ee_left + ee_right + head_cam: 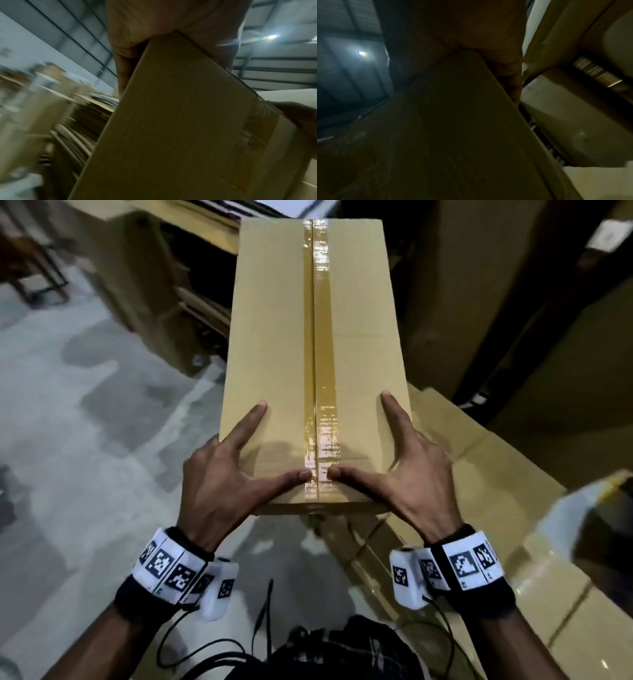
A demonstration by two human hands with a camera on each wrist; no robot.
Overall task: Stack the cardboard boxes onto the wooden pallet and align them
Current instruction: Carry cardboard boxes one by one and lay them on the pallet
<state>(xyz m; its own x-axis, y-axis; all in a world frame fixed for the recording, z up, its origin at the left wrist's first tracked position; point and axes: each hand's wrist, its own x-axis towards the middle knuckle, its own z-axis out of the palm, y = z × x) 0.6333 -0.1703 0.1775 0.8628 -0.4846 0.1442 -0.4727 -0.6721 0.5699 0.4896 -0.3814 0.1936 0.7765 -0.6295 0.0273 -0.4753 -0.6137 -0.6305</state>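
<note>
A long, tape-sealed cardboard box [274,337] points away from me, held off the floor. My left hand [239,470] grips its near left corner, thumb and forefinger spread on the top; the other fingers are hidden round the side. My right hand [404,470] grips the near right corner the same way, and the two thumbs almost meet at the tape seam. In the left wrist view the palm [154,20] caps the box [180,121] corner. The right wrist view is dark: the palm [471,27] sits on the box [453,128] edge. No wooden pallet shows.
More sealed cardboard boxes [496,481] lie lower down to my right, partly under the held box. Tall cartons [462,285] rise behind them. Stacked flat cardboard [202,302] stands at the left rear. Grey floor [85,405] spreads to the left.
</note>
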